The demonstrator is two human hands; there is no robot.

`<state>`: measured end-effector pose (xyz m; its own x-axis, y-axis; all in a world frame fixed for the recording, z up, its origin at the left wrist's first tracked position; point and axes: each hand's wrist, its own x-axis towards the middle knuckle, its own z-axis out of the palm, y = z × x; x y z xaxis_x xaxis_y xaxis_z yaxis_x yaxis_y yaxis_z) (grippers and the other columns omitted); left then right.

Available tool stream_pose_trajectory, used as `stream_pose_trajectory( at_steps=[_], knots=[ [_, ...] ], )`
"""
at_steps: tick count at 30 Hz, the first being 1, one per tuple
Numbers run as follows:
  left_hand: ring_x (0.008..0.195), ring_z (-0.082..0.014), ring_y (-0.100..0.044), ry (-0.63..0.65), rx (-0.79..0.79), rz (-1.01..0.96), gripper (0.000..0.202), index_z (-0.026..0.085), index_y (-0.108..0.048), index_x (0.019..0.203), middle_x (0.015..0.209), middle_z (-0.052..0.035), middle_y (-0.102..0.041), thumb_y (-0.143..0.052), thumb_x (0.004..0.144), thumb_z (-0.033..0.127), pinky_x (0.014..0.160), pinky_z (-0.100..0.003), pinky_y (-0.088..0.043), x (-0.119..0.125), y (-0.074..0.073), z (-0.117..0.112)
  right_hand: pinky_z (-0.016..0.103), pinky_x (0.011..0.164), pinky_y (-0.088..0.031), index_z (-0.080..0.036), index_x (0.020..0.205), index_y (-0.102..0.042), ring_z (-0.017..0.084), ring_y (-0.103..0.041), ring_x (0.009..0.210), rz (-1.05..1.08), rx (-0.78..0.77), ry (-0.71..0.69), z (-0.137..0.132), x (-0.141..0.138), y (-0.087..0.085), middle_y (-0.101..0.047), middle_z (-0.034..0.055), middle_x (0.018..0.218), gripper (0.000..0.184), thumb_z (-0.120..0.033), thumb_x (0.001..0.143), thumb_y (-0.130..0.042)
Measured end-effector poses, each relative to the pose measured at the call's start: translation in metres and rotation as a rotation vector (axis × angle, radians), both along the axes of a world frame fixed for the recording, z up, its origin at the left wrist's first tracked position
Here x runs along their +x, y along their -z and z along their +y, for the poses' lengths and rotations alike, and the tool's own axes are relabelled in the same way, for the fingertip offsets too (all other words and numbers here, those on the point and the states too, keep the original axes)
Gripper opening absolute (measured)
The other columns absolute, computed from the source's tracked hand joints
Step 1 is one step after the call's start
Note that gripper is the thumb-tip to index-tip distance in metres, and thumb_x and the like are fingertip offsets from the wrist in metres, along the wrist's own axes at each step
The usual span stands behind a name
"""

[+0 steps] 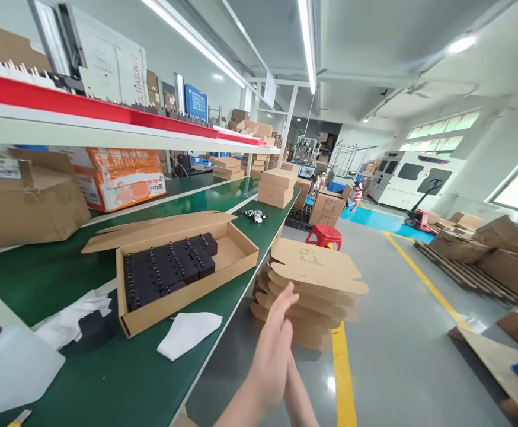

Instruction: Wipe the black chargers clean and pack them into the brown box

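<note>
In front of me, over the floor beside the bench, my left hand [268,353] and my right hand [291,366] meet palm to palm. The left fingers are stretched out and hold nothing. Most of the right hand is hidden behind the left; what shows looks straight and flat, with nothing visible between the palms. Beyond them stands a stack of flat cardboard box blanks [315,261]. On the bench to the left, an open cardboard box [236,243] contains several black blocks [170,267] in rows, with bare space at its right end.
A white cloth [190,333] lies on the green bench [138,373] near its edge. Crumpled white material [70,317], a dark block [93,327] and a white bottle [14,362] sit left. Closed boxes [277,187] and a red stool [325,236] stand farther off.
</note>
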<state>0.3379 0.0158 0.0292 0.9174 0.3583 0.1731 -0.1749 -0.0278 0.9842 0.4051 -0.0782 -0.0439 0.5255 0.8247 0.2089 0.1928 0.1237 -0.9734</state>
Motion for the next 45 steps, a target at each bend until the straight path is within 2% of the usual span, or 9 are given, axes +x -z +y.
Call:
stream_pose_trajectory(
  at_steps=[3,8,12,16,20,24,32,38,45],
  knots=[
    [0.153,-0.0310,-0.009,0.099,0.332,-0.146,0.060,0.031,-0.049,0.144,0.162,-0.0006,-0.026,-0.043,0.092,0.060,0.122,-0.054,0.008,-0.026,0.009,-0.003,0.063,0.095,-0.054,-0.059,0.138,-0.043,0.030,-0.055,0.129,0.071,0.099,0.022,0.011,-0.014,-0.024,-0.060,-0.0139,0.136,0.059,-0.071,0.090,-0.010],
    [0.147,-0.0313,-0.030,-0.030,-0.327,0.160,0.080,0.026,-0.047,0.145,0.156,-0.0120,-0.039,-0.018,0.090,0.075,0.116,-0.052,-0.032,-0.062,-0.003,-0.007,0.070,0.117,-0.019,-0.036,0.156,-0.022,0.034,-0.029,0.147,-0.387,0.250,0.270,0.023,-0.037,-0.057,-0.040,0.0051,0.156,0.066,-0.060,0.094,-0.019],
    [0.136,-0.0292,-0.047,-0.412,-0.661,-0.208,0.070,0.020,-0.052,0.141,0.146,-0.0105,-0.052,-0.023,0.095,0.064,0.116,-0.048,-0.034,-0.153,-0.055,0.015,0.080,0.109,-0.015,-0.036,0.136,-0.055,0.043,-0.045,0.135,-1.013,0.183,-0.189,0.060,-0.053,-0.058,-0.055,0.0109,0.142,0.048,-0.051,0.092,-0.046],
    [0.110,-0.0279,-0.065,-0.809,-0.122,-0.329,0.048,0.018,-0.073,0.109,0.113,-0.0113,-0.072,-0.041,0.098,0.052,0.105,-0.045,-0.045,-0.315,-0.053,-0.014,0.064,0.103,-0.044,-0.034,0.119,-0.064,0.038,-0.058,0.122,-0.932,0.103,-0.259,0.128,-0.077,-0.069,-0.066,0.0128,0.125,0.032,-0.046,0.092,-0.051],
    [0.115,-0.0268,-0.061,-1.500,0.318,0.446,0.029,0.022,-0.068,0.111,0.118,-0.0093,-0.069,-0.059,0.092,0.042,0.104,-0.045,-0.046,-0.444,-0.010,-0.087,0.055,0.094,-0.053,-0.040,0.132,-0.053,0.034,-0.062,0.115,-0.831,0.083,-0.520,0.169,-0.149,-0.079,-0.062,0.0085,0.130,0.042,-0.052,0.092,-0.050],
    [0.133,-0.0312,-0.047,-1.743,0.497,0.921,0.056,0.021,-0.049,0.136,0.140,-0.0130,-0.053,-0.063,0.088,0.048,0.113,-0.052,-0.037,-0.519,0.014,-0.107,0.053,0.106,-0.048,-0.029,0.146,-0.036,0.033,-0.048,0.133,-0.920,0.258,-0.901,0.181,-0.256,-0.078,-0.046,0.0121,0.146,0.059,-0.049,0.093,-0.052],
    [0.127,-0.0396,-0.050,-1.903,0.345,1.123,0.102,0.015,-0.018,0.152,0.138,-0.0208,-0.049,-0.073,0.076,0.054,0.100,-0.054,-0.048,-0.495,0.033,-0.076,0.055,0.104,-0.048,-0.023,0.148,-0.031,0.032,-0.047,0.129,-1.013,0.380,-1.230,0.165,-0.375,-0.075,-0.045,0.0157,0.141,0.057,-0.026,0.093,-0.048],
    [0.113,-0.0382,-0.061,-2.116,0.299,1.177,0.086,0.009,-0.024,0.151,0.124,-0.0220,-0.059,-0.067,0.082,0.037,0.085,-0.049,-0.055,-0.478,0.056,-0.064,0.057,0.116,-0.032,-0.014,0.150,-0.033,0.035,-0.023,0.147,-1.498,0.736,-1.655,0.205,-0.467,-0.104,-0.037,0.0120,0.156,0.080,0.002,0.073,-0.049],
    [0.120,-0.0420,-0.056,-2.365,0.324,1.101,0.088,0.009,-0.036,0.147,0.129,-0.0240,-0.056,-0.069,0.077,0.051,0.098,-0.059,-0.048,-0.468,0.023,-0.094,0.050,0.124,-0.010,-0.014,0.122,-0.060,0.027,-0.040,0.136,-1.740,0.865,-1.821,0.204,-0.508,-0.130,-0.065,0.0084,0.122,0.044,0.002,0.084,-0.045]
  ],
)
